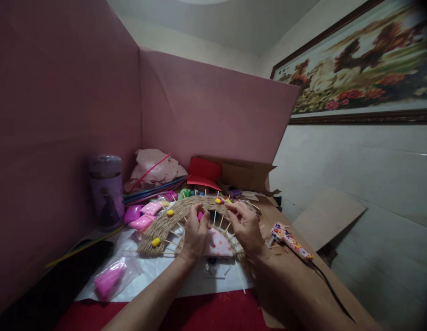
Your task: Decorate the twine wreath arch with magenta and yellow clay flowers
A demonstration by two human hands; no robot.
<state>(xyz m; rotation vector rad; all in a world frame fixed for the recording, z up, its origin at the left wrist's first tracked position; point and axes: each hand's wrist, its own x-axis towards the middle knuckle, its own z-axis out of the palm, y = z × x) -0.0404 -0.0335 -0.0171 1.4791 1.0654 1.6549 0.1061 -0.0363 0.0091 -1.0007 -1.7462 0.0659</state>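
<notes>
The left hand [195, 233] curls around a magenta lump [200, 216], apparently keeping it handy. The right hand [246, 226] bunches its fingertips near the twine arch [182, 209]; their hold cannot be told.

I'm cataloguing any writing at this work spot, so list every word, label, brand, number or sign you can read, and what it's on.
No text can be read.
Framed picture: small dark marks at its upper left, too small to read.
Purple tumbler: a printed figure, no legible wording.
Twine arch: no lettering visible.
</notes>
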